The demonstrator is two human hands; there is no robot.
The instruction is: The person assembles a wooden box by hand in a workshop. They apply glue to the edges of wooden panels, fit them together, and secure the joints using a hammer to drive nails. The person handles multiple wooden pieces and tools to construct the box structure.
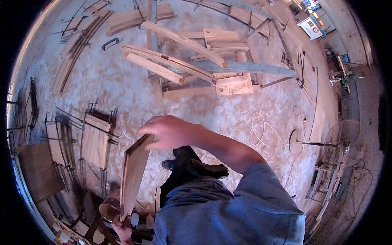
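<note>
Wooden board (135,175), one, slender and held on edge, is found left of the lower centre of the frame; its upper end is gripped by the right hand (169,131), thumb and fingers closed across it, and its lower end is clasped by the left hand (122,230), one, partly hidden at the lower edge. Loose wooden beams (154,67), three, are laid slantwise over a blue-grey metal frame (261,68), one, at the upper centre. Pale boards with a round hole (235,85), two, are placed at that frame, one at its upper part, one at its lower. C-clamp (110,43), one, dark, is set on the floor at the upper left. Clamped panels (96,139), two, are ranged side by side at the left. Standing fan (346,141), one, is stationed at the right. The floor between the fan and the person is crossed by a white cord (264,122), one, lying in loops. Part of the floor is hidden by the held board and the right forearm.
</note>
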